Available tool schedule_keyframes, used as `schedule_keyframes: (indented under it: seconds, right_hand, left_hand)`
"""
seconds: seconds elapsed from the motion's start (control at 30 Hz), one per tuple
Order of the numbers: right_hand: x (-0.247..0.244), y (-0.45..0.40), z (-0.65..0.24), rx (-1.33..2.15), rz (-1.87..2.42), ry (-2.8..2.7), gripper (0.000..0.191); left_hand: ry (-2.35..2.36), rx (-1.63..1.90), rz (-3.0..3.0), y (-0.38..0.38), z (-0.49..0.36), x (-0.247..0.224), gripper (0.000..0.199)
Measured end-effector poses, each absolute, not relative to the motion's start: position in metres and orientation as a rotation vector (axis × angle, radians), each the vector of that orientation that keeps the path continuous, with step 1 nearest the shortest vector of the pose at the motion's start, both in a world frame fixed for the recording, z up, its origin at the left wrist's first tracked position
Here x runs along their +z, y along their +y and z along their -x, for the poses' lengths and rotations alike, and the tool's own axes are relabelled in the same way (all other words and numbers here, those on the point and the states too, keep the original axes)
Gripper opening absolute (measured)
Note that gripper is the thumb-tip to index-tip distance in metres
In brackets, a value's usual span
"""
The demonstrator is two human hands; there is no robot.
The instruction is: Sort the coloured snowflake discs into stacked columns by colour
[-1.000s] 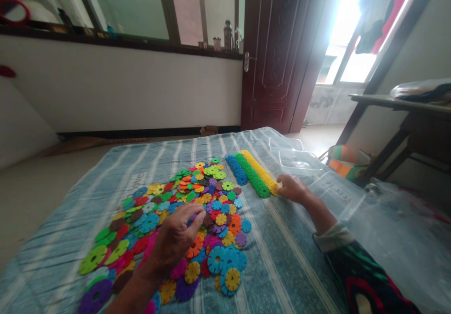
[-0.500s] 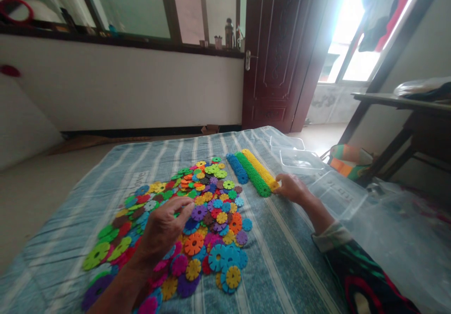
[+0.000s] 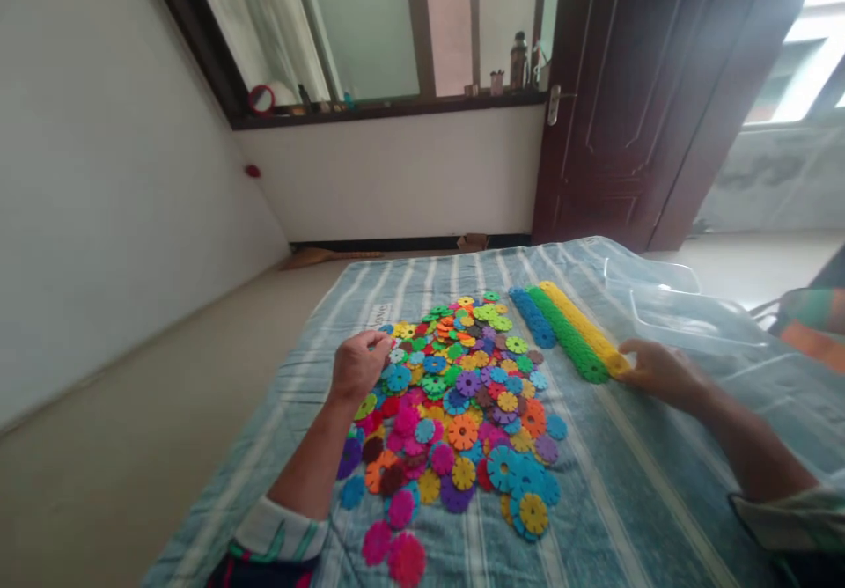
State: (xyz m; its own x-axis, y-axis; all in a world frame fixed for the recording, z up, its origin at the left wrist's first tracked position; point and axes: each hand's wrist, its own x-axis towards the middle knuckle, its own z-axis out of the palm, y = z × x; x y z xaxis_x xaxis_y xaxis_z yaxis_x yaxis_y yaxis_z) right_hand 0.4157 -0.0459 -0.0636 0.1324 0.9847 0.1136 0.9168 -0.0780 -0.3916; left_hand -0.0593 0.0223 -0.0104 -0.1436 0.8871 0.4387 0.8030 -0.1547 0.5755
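Note:
A heap of notched plastic discs [image 3: 463, 431] in many colours lies on the striped cloth. My left hand [image 3: 358, 364] is at the heap's far left edge, its thumb and fingers pinched together; whatever they may hold is too small to make out. To the right of the heap, overlapping discs form a blue row [image 3: 532, 317], a green row [image 3: 564, 334] and a yellow row [image 3: 581, 324], side by side. My right hand [image 3: 664, 378] has its fingertips closed on a yellow disc [image 3: 616, 364] at the near end of the yellow row.
Clear plastic boxes [image 3: 700, 319] sit along the right side of the cloth-covered surface [image 3: 594, 491]. Beyond its far edge are a white wall [image 3: 409, 183] and a dark red door [image 3: 604, 113]. A small cardboard box [image 3: 473, 241] rests on the floor by the wall.
My view has turned left. My left hand has moved from over the middle of the heap to its far left edge. My right hand stays at the yellow row's near end.

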Motion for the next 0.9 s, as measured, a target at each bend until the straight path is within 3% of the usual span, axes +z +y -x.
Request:
schedule_keyframes:
  seconds: [0.27, 0.47, 0.73, 0.9]
  right_hand:
    - [-0.059, -0.050, -0.417, 0.200, 2.011, -1.807, 0.040]
    - [-0.044, -0.056, -0.400, 0.019, 1.931, -1.762, 0.037]
    - [-0.035, -0.065, -0.362, -0.076, 1.733, -1.878, 0.037]
    - [-0.036, -0.073, -0.327, -0.075, 1.584, -2.016, 0.037]
  left_hand:
    - [1.790, 0.880, -2.365, 0.025, 0.059, -0.026, 0.016]
    - [1.610, 0.474, -2.505, 0.024, 0.058, -0.030, 0.027]
    - [1.649, 0.533, -2.437, 0.019, 0.062, -0.020, 0.022]
    - [1.880, 0.748, -2.331, 0.021, 0.065, -0.020, 0.024]
